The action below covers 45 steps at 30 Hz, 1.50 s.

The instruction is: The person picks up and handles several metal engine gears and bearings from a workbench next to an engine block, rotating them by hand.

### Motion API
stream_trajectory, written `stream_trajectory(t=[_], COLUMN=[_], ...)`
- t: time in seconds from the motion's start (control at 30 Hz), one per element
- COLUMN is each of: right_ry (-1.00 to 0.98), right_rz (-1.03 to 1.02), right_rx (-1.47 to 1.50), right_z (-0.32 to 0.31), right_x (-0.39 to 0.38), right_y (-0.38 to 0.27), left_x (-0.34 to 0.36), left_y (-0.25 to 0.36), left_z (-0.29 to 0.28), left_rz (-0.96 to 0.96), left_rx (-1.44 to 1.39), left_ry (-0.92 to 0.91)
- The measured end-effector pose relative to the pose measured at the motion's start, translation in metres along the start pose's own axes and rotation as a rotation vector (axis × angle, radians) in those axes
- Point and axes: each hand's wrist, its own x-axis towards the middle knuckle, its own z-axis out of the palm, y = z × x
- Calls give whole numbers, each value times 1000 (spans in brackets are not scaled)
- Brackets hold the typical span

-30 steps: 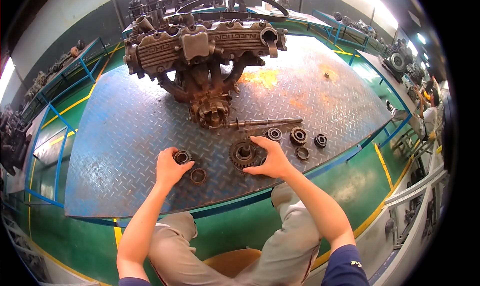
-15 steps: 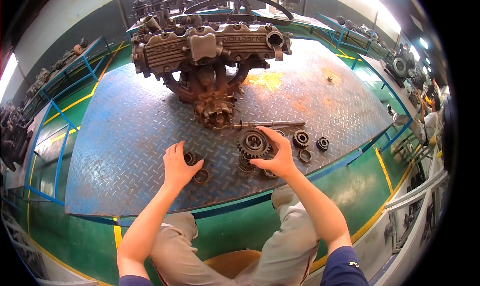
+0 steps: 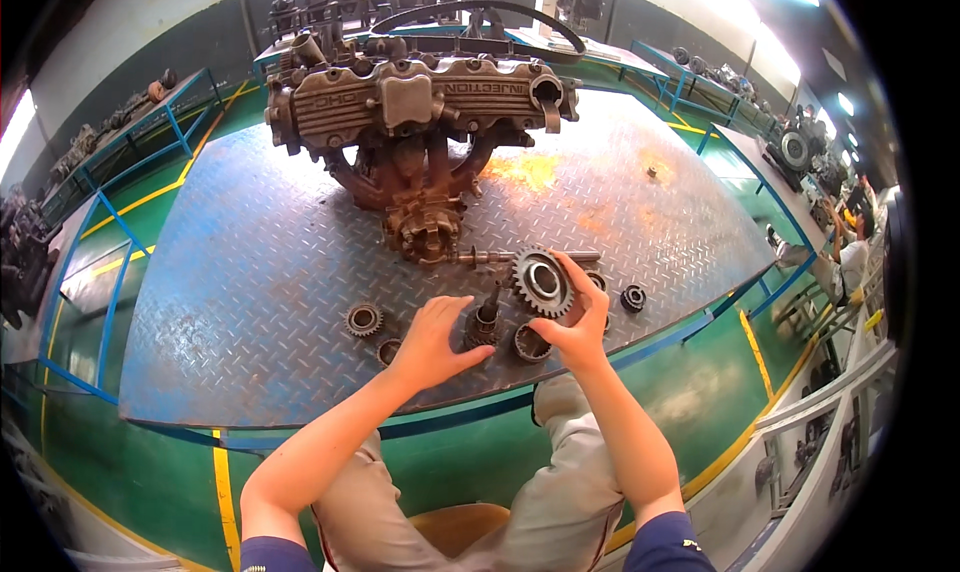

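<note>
My right hand point(image 3: 582, 324) is closed on a large toothed gear point(image 3: 542, 283), held tilted with its bored hub showing. Beside it, a dark upright geared shaft point(image 3: 485, 324) stands on the table. My left hand point(image 3: 432, 346) reaches towards that shaft with thumb and fingers apart, holding nothing. Below the held gear lies a toothed ring point(image 3: 531, 343). Left of my left hand rest a small gear point(image 3: 363, 320) and another ring point(image 3: 389, 352), partly covered by the hand. A long thin metal shaft point(image 3: 490, 257) lies behind the held gear.
A large engine point(image 3: 405, 102) with a rusty lower part stands on the diamond-plate table point(image 3: 240, 272). A small dark gear point(image 3: 633, 298) lies at the right, beside other parts half hidden by my right hand. A drive belt point(image 3: 480, 4) arches behind the engine. A person point(image 3: 850, 257) is at far right.
My right hand has moved the large gear to the right, off the top of the upright shaft, and tilted it. My left hand has left the small gear and moved right to the shaft.
</note>
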Motion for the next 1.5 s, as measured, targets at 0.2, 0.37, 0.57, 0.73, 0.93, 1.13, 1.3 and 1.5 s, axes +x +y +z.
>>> stream_trajectory(t=[0.2,0.37,0.57,0.73,0.93,1.13,1.3,1.5], right_ry=[-13,-133,-228,-278,-306,-344,-460,-536], right_rz=[57,106,119,99,124,130,130,-93], right_rx=[-175,-547,-720,-723,-722,-740,-780,-943], right_z=[-39,-66,-62,-60,-64,-67,-72,-55], right_x=[-15,-32,-36,-37,-43,-42,-35,-22], right_y=[9,26,37,46,52,54,52,18], left_x=[8,11,18,24,36,48,55,36], left_y=[0,-4,6,10,11,26,34,14], left_z=[15,19,15,5,5,-2,-20,-57], left_rz=[-151,-157,-179,-85,-36,-13,67,22], left_rx=[-252,-264,-388,-370,-389,-420,-347,-136], left_ry=[5,11,94,115,184,275,384,509])
